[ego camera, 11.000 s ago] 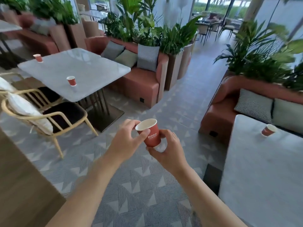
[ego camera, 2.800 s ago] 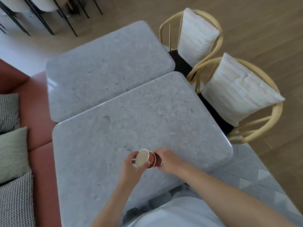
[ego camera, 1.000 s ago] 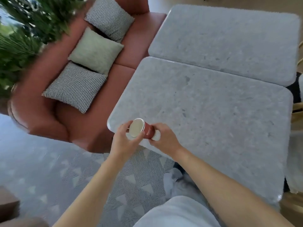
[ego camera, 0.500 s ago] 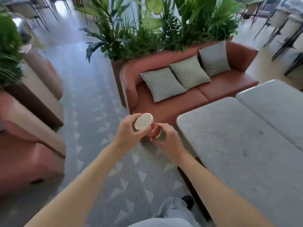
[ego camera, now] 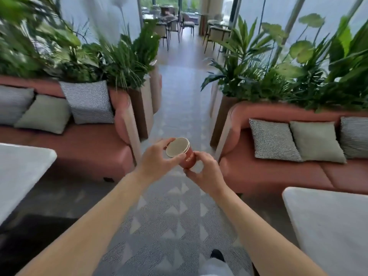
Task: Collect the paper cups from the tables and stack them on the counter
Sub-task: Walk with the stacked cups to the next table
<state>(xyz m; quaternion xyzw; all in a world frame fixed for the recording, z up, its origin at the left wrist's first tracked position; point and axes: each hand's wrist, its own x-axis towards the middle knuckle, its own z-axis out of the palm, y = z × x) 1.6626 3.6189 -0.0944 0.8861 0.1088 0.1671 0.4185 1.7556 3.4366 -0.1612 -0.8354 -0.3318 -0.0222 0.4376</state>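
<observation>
1. Both hands hold the cups (ego camera: 182,153) at centre frame, tilted, mouth toward the camera: the left hand (ego camera: 157,162) pinches the rim, the right hand (ego camera: 204,172) curls round the base.
2. Patterned grey carpet (ego camera: 171,222) runs toward 12 o'clock.
3. Pink sofas (ego camera: 83,144) with cushions sit at 9 and 3 o'clock, backed by plants (ego camera: 123,56).
4. Grey benches (ego camera: 330,226) lie at 8 and 4 o'clock.

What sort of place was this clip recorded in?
Most likely a café or lounge: pink sofas with cushions face stone-topped tables, planters line a carpeted aisle, and more tables and chairs stand beyond. Both hands hold stacked paper cups.
</observation>
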